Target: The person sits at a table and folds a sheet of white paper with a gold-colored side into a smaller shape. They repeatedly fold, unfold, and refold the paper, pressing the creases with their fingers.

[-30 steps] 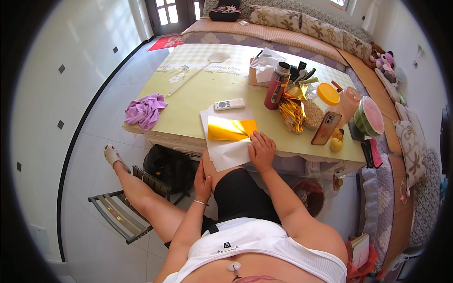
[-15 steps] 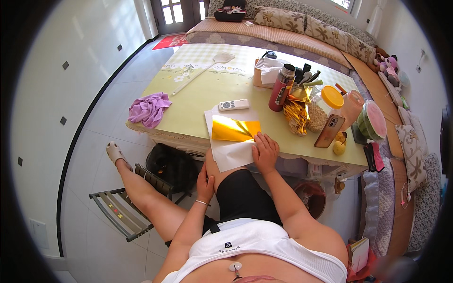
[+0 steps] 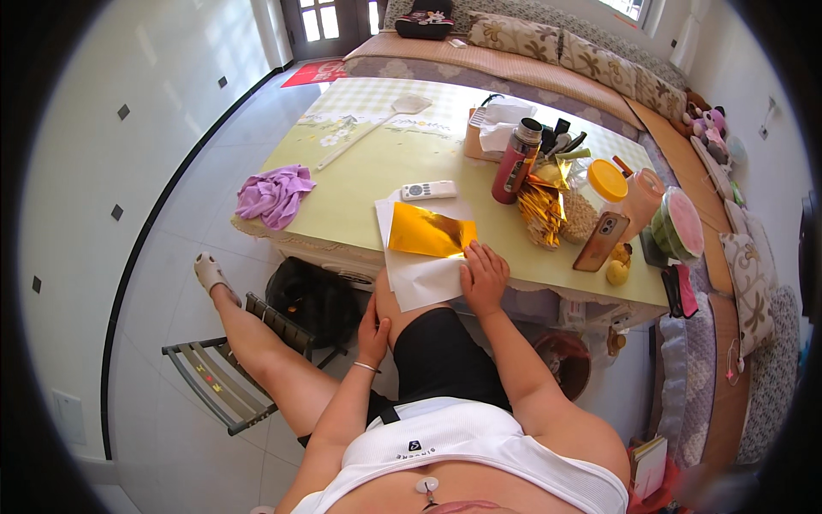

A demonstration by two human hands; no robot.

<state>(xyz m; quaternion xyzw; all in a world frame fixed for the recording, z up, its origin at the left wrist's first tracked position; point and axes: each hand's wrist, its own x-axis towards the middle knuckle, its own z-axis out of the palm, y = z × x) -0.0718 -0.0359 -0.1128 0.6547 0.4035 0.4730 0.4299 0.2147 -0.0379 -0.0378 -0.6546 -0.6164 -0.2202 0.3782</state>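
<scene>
A shiny gold foil sheet (image 3: 428, 231) lies over white paper (image 3: 419, 287) at the table's near edge, and the paper hangs past that edge over my thigh. My right hand (image 3: 485, 276) lies at the right side of the paper, fingers stretched out, fingertips touching the foil's lower right corner. My left hand (image 3: 372, 337) rests on my leg beside the knee, its fingers extended and nothing visible in it. Just beyond the foil is a white remote control (image 3: 428, 190).
On the table (image 3: 342, 201) are a purple cloth (image 3: 274, 195), a fly swatter (image 3: 368, 133), a red thermos (image 3: 515, 167), a bundle of folded gold foil (image 3: 540, 212), a yellow-lidded jar (image 3: 591, 201), a phone (image 3: 600, 242) and a cut watermelon (image 3: 677, 224). A folding stool (image 3: 218, 377) stands at left.
The gold sheet has turned slightly clockwise, its left end sitting a little farther from me, and its sheen differs. Both hands keep nearly the same place; the view has shifted slightly.
</scene>
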